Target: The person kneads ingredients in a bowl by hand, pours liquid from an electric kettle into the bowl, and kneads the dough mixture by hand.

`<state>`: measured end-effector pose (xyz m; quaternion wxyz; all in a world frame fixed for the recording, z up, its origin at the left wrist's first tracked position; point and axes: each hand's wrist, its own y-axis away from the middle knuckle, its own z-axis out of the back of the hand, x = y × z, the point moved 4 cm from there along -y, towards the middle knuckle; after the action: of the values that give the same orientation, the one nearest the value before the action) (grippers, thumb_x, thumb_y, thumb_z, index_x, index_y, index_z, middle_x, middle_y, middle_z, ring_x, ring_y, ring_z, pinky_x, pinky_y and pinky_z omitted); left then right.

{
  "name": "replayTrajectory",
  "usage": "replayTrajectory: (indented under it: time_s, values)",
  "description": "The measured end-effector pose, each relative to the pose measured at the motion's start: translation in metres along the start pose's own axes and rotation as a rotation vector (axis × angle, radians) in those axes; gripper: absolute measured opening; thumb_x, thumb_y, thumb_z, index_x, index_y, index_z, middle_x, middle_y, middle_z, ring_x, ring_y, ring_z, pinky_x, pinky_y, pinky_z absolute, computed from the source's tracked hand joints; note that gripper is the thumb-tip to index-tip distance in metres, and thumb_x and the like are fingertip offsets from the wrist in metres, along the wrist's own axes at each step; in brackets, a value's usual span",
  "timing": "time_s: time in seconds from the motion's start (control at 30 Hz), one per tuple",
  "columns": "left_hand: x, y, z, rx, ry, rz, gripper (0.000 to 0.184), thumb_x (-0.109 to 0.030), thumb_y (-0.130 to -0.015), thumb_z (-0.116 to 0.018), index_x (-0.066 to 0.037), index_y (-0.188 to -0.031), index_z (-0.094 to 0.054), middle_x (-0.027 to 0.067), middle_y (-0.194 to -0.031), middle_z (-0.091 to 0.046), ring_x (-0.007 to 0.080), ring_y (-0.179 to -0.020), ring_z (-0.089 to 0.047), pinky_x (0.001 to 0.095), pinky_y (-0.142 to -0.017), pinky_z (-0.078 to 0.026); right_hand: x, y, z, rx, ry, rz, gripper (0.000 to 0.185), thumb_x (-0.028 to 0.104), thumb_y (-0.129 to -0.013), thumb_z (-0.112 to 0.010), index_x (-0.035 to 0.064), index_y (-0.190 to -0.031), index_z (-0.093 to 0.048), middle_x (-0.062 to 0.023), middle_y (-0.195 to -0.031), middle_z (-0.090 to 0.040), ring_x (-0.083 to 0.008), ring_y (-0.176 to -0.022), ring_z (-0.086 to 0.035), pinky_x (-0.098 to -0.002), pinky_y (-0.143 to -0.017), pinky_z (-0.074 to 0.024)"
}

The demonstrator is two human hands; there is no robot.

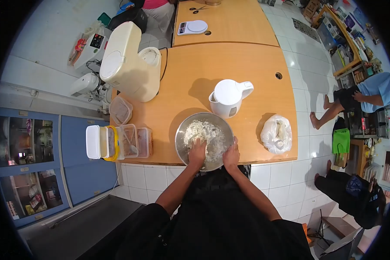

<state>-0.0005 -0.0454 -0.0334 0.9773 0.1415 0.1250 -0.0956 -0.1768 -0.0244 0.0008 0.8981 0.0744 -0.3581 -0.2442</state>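
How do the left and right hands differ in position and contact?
Position: the left hand is inside the metal bowl; the right hand is at the rim, on the bowl's right side.
Contact: the left hand's fingertips are in the white, floury mixture; the right hand holds the bowl itself.
Shared: both are bare and reach in from the near side.

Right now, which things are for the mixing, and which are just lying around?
In the job:
metal bowl
floury mix, with the left hand in it
right hand, at the bowl's edge
perhaps the white jug, close by

Probably just lying about:
stand mixer
plastic tubs
kitchen scale
scissors

Can't tell: plastic bag
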Motion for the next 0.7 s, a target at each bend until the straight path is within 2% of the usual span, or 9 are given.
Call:
replayTrajectory:
  time_s: [0.07, 0.17, 0.27, 0.4, 0.43, 0.53, 0.57, 0.67, 0.7]
  values:
    - [0.0, 0.001, -0.001, 0.042, 0.006, 0.043, 0.058, -0.01, -0.076, -0.068, -0.013, -0.132, -0.055, 0.0219, -0.135, -0.046, 0.0482, -0.123, -0.048, 0.0511, -0.098, -0.048, -0.002, 0.0, -0.001, -0.041, -0.018, 0.042, 0.069, -0.001, -0.083, -0.055, 0.0122, -0.144, -0.026, -0.0276, -0.111, -0.057, -0.0496, -0.094, -0.06, -0.0568, -0.08, -0.0484]
    - [0.015, -0.008, 0.007, 0.041, 0.399, 0.088, 0.062, -0.008, -0.071, -0.071, -0.009, -0.13, -0.053, 0.0236, -0.131, -0.048, 0.0445, -0.122, -0.049, 0.0484, -0.102, -0.043, 0.002, -0.001, -0.001, -0.034, 0.001, 0.034, 0.072, -0.001, -0.081, -0.057, 0.0133, -0.144, -0.025, -0.0272, -0.108, -0.057, -0.05, -0.092, -0.06, -0.057, -0.079, -0.0488]
    - [0.003, -0.009, 0.044, -0.115, 0.819, -0.02, 0.066, -0.005, -0.068, -0.072, -0.005, -0.129, -0.049, 0.0242, -0.125, -0.049, 0.0414, -0.119, -0.05, 0.0446, -0.103, -0.04, 0.001, -0.002, 0.0, -0.032, 0.01, 0.024, 0.073, -0.001, -0.08, -0.057, 0.0133, -0.144, -0.026, -0.0266, -0.108, -0.057, -0.0496, -0.092, -0.061, -0.0569, -0.079, -0.0491]
    - [-0.015, -0.01, 0.043, -0.094, 0.966, -0.262, 0.064, 0.001, -0.071, -0.064, -0.001, -0.131, -0.043, 0.0256, -0.121, -0.048, 0.0427, -0.119, -0.047, 0.044, -0.106, -0.035, -0.006, -0.003, -0.007, -0.05, -0.008, 0.058, 0.074, 0.0, -0.079, -0.059, 0.0132, -0.144, -0.026, -0.0256, -0.108, -0.057, -0.0486, -0.092, -0.061, -0.0568, -0.079, -0.0491]
    - [-0.014, -0.01, 0.031, 0.004, 0.891, -0.221, 0.066, 0.002, -0.071, -0.061, -0.001, -0.135, -0.041, 0.0286, -0.127, -0.046, 0.0447, -0.125, -0.043, 0.046, -0.11, -0.031, -0.005, -0.004, -0.008, -0.053, -0.014, 0.072, 0.074, 0.0, -0.079, -0.059, 0.0131, -0.144, -0.026, -0.0256, -0.108, -0.057, -0.0485, -0.093, -0.061, -0.0567, -0.079, -0.0491]
    - [-0.001, 0.0, -0.023, 0.037, 0.645, -0.205, 0.066, 0.003, -0.071, -0.059, -0.002, -0.135, -0.045, 0.0274, -0.134, -0.046, 0.0435, -0.128, -0.042, 0.0458, -0.109, -0.032, -0.006, -0.004, -0.004, -0.06, -0.001, 0.087, 0.073, 0.0, -0.079, -0.06, 0.0131, -0.143, -0.027, -0.0254, -0.108, -0.057, -0.0484, -0.092, -0.061, -0.0564, -0.079, -0.0493]
    - [0.008, 0.002, -0.024, 0.019, 0.758, -0.211, 0.062, 0.005, -0.071, -0.059, -0.003, -0.132, -0.052, 0.0246, -0.137, -0.047, 0.0416, -0.128, -0.045, 0.0448, -0.106, -0.037, -0.005, -0.004, -0.003, -0.051, 0.015, 0.082, 0.073, 0.0, -0.079, -0.06, 0.0132, -0.143, -0.027, -0.0253, -0.108, -0.057, -0.0483, -0.092, -0.061, -0.0563, -0.079, -0.0494]
    - [-0.006, 0.019, 0.036, -0.062, 0.677, -0.008, 0.058, 0.007, -0.07, -0.06, -0.003, -0.127, -0.056, 0.0213, -0.136, -0.05, 0.0417, -0.123, -0.049, 0.0435, -0.103, -0.041, 0.0, 0.003, 0.002, -0.016, -0.006, 0.043, 0.066, -0.001, -0.082, -0.054, 0.0111, -0.142, -0.029, -0.0271, -0.113, -0.058, -0.0485, -0.097, -0.06, -0.0554, -0.082, -0.0486]
    - [-0.008, 0.022, 0.046, -0.169, 0.633, -0.075, 0.063, 0.008, -0.068, -0.061, -0.005, -0.129, -0.054, 0.0243, -0.135, -0.048, 0.0441, -0.12, -0.05, 0.0448, -0.103, -0.042, 0.003, 0.001, 0.005, -0.009, -0.023, 0.032, 0.063, -0.002, -0.083, -0.051, 0.01, -0.141, -0.03, -0.0281, -0.116, -0.058, -0.0487, -0.1, -0.059, -0.055, -0.084, -0.0481]
